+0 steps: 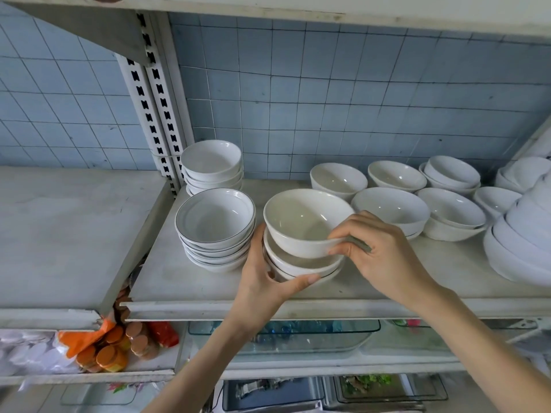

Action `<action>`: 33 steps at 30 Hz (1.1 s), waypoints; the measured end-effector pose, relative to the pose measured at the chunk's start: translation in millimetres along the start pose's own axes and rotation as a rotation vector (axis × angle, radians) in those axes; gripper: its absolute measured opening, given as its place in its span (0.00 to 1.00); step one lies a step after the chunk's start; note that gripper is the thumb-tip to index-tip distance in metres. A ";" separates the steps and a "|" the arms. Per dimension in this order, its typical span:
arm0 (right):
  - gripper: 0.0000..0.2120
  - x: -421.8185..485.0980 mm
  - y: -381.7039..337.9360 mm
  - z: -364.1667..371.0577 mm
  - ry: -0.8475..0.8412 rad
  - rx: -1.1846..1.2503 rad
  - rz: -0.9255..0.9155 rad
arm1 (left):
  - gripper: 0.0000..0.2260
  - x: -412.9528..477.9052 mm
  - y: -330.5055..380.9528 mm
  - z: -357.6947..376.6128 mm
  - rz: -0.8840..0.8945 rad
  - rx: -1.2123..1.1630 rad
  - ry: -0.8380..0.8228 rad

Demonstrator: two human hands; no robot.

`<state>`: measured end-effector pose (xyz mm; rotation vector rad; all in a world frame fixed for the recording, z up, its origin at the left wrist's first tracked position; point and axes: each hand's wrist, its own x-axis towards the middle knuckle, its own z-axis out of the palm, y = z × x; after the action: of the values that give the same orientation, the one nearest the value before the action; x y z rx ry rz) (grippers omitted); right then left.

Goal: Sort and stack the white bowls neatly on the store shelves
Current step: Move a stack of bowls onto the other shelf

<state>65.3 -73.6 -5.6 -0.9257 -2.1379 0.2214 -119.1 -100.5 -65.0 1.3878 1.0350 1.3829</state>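
Our right hand (384, 254) pinches the near rim of a plain, glossy white bowl (304, 222), which sits tilted atop a short stack (301, 265) of shallower white bowls at the front of the shelf (208, 290); our left hand (262, 281) cups that stack, thumb curled under its lowest rim; a dark-rimmed stack (216, 228) stands just beside, to the left.

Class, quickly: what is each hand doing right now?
Left hand: closed, gripping the lower bowls.
Right hand: closed, pinching the rim of the top bowl.
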 end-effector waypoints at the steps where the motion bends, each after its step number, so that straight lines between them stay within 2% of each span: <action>1: 0.05 -2.7 1.3 1.7 -0.003 -0.008 -0.001 | 0.37 -0.2 -0.4 -0.3 0.000 0.002 0.000; 3: 0.01 -8.3 4.0 5.2 -0.021 -0.018 0.001 | 0.36 -0.7 -1.1 -0.3 0.003 0.008 0.006; 17: 0.03 -11.6 6.3 3.9 -0.151 0.028 0.058 | 0.36 -0.6 -2.9 0.8 0.020 0.026 0.017; 23: 0.13 -12.2 9.5 1.8 -0.252 0.012 0.042 | 0.37 -0.8 -3.4 0.1 0.015 0.015 0.010; 33: 0.13 -10.7 9.7 4.9 -0.215 0.035 0.056 | 0.35 -1.2 -4.5 1.4 0.009 0.006 0.021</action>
<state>71.6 -73.2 -19.5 -0.9799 -2.2971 0.4009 -117.6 -100.6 -69.6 1.3863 1.0485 1.4051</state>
